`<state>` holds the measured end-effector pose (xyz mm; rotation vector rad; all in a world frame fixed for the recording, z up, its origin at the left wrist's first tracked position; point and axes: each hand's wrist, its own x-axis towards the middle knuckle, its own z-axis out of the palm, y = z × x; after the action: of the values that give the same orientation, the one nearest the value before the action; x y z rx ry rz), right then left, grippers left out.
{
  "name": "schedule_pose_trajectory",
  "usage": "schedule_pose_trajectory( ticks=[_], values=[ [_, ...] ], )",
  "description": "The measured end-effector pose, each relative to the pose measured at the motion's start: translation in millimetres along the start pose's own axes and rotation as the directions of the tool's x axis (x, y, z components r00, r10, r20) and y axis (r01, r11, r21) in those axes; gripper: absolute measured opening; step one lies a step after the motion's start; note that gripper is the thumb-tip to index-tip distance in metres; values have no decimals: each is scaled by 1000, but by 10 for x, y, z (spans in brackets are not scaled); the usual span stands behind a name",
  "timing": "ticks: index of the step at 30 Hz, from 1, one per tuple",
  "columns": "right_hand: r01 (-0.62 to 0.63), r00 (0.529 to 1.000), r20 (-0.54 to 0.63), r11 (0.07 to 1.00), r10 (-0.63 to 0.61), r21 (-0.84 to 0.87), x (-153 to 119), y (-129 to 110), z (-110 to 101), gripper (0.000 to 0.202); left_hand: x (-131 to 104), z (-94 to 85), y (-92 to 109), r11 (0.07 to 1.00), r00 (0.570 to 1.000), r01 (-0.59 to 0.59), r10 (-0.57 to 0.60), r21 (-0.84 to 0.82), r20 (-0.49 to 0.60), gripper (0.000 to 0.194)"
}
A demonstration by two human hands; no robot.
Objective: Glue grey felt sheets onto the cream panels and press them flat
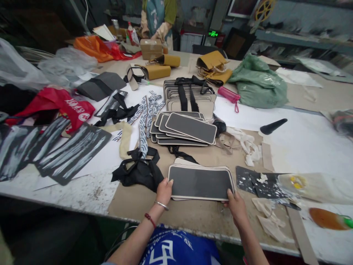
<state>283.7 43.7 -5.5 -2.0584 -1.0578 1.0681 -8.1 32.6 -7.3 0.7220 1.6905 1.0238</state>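
Stack of dark, pale-rimmed panels (pixel 201 182) held at the worktop's (pixel 93 193) near side.
My left grip (pixel 164 190) is closed on its left end, my right grip (pixel 236 203) on its lower right corner, likely steadying uneven layers; a similar pile (pixel 190 127) lies beyond.

The head camera looks forward and down, near above the hands (pixel 164 191), across the surface (pixel 85 193) (the far shelf (pixel 298 38) seems blurred).
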Motion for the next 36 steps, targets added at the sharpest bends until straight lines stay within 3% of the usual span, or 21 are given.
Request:
schedule_pose_trajectory(
  ticks=[12,17,21,25,28,31,36],
  values=[
    [-73,997,-32,997,72,-9,-65,-124,81,22,-49,-23,81,979,998,-21,34,204,-59,30],
    [-114,992,-58,993,116,30,-54,-166,96,21,-43,-35,89,992,1000,-7,11,125,-25,34],
    [-159,987,7,972,161,170,-119,-235,25,29,-71,-53,154,991,994,97,-93,-91,55,40],
    [-240,970,168,808,177,538,-313,-364,-6,35,-197,-23,252,933,968,237,-201,-272,152,48],
    [-295,949,275,742,154,602,-484,-446,114,35,-343,28,287,864,927,354,-273,-359,258,51],
    [-279,957,247,723,154,632,-578,-454,311,39,-475,75,260,819,883,439,-316,-370,346,54],
    [-123,992,68,768,103,628,-550,-323,507,47,-601,106,174,785,833,525,-394,-328,389,59]
  ],
)
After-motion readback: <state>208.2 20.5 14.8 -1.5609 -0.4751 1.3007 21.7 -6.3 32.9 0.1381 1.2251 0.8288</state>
